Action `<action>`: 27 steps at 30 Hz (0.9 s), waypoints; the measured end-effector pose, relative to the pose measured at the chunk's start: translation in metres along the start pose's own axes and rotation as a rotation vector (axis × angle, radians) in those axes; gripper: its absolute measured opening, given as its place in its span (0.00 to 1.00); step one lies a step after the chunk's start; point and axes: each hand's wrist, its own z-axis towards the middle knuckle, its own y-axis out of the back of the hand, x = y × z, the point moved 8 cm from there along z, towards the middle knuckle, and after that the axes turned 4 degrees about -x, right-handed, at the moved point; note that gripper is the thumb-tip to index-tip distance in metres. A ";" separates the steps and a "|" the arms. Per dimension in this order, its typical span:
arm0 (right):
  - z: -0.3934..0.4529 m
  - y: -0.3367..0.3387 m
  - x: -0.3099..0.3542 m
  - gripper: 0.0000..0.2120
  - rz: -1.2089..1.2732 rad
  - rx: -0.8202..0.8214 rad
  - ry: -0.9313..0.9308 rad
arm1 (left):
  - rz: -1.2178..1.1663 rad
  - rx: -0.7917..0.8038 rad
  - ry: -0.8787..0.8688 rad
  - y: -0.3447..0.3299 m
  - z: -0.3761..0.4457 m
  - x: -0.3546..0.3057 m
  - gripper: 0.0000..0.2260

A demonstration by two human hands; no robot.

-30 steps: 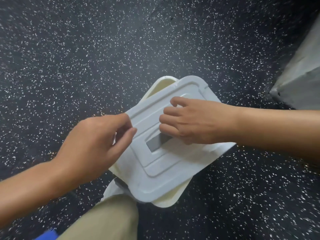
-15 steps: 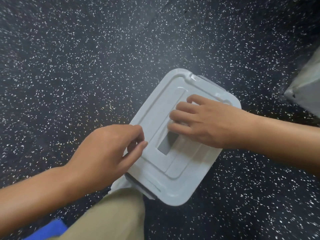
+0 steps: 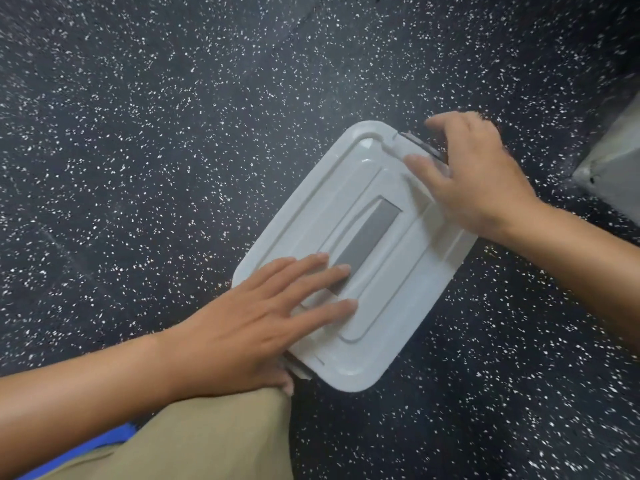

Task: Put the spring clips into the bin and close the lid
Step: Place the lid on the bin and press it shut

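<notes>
A pale grey lid point(image 3: 391, 299) lies flat over the bin on the speckled floor and hides the bin's body and whatever is inside. A darker grey handle strip point(image 3: 367, 237) runs along the lid's middle. My left hand point(image 3: 256, 327) rests flat on the near end of the lid, fingers spread over the handle, thumb down by the near edge. At the far end my right hand point(image 3: 474, 174) curls over the lid's edge, its fingers around a grey latch point(image 3: 420, 145). No spring clips show.
Dark speckled floor point(image 3: 156, 150) surrounds the bin. A grey block point(image 3: 613, 174) sits at the right edge. My knee in tan trousers point(image 3: 207, 434) touches the bin's near corner, with something blue point(image 3: 86, 448) beside it at the lower left.
The lid went from lying skewed on the cream bin to sitting square on it. My left hand flattened onto the near end. My right hand slid from the handle to the far latch.
</notes>
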 end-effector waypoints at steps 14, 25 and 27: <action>-0.005 -0.012 -0.024 0.24 0.191 -0.035 -0.111 | 0.110 -0.084 -0.121 0.009 -0.002 -0.001 0.39; -0.009 -0.004 -0.025 0.25 0.198 -0.252 -0.107 | 0.164 -0.027 -0.142 0.013 0.002 0.003 0.34; -0.009 -0.006 -0.025 0.25 0.186 -0.230 -0.112 | 0.150 -0.007 -0.132 0.018 0.006 0.000 0.33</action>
